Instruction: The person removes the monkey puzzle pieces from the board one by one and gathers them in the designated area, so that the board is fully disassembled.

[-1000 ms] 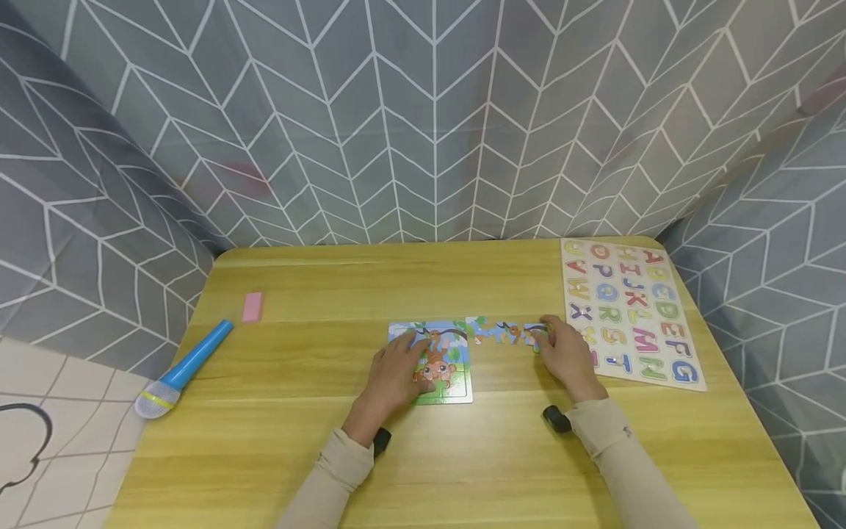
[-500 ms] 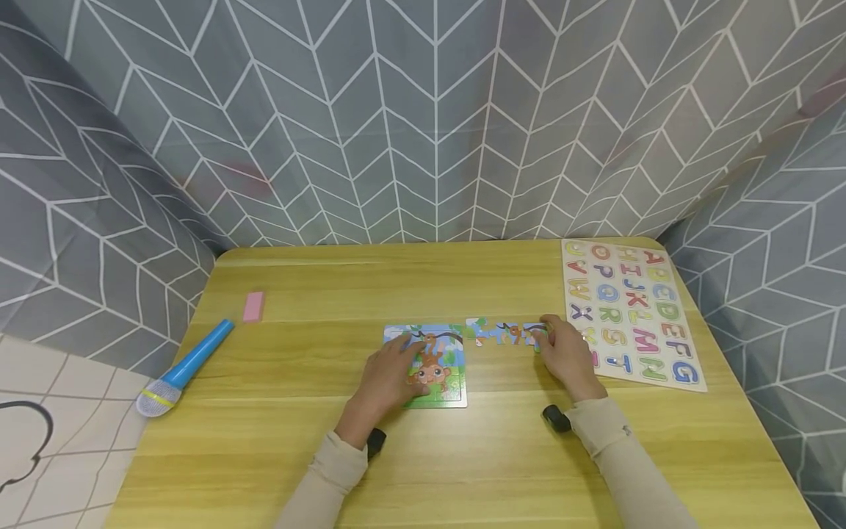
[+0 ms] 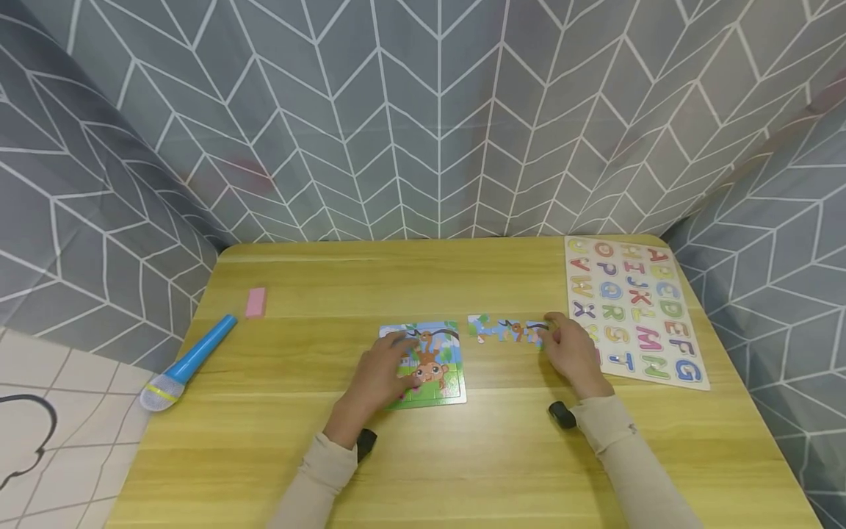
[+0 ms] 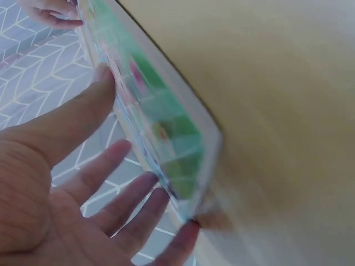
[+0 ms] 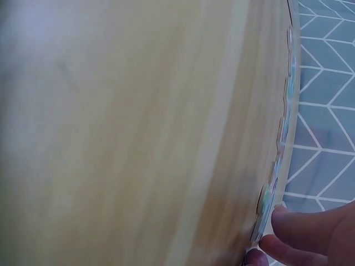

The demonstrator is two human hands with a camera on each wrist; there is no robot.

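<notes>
A square jigsaw puzzle [image 3: 432, 360] with a monkey picture lies flat on the table. My left hand [image 3: 373, 378] rests over its left side, covering part of the picture. In the left wrist view the left hand's fingers [image 4: 138, 213] are spread, with the thumb and fingertips touching the puzzle board [image 4: 166, 122]. To the right of the board runs a short row of joined puzzle pieces [image 3: 505, 329]. My right hand [image 3: 573, 353] is at the right end of this row, where thumb and forefinger pinch the end piece [image 3: 540, 334]. The piece's far edge is partly hidden.
A wooden alphabet board [image 3: 637, 316] lies at the table's right, close to my right hand. At the left are a pink block [image 3: 255, 302] and a blue toy microphone [image 3: 192, 360]. A patterned grey curtain [image 3: 423, 125] hangs behind the table [image 3: 463, 470].
My left hand has slid left, and the monkey puzzle has shifted left with it, widening the gap to the row of pieces. The right hand stays at the row's end.
</notes>
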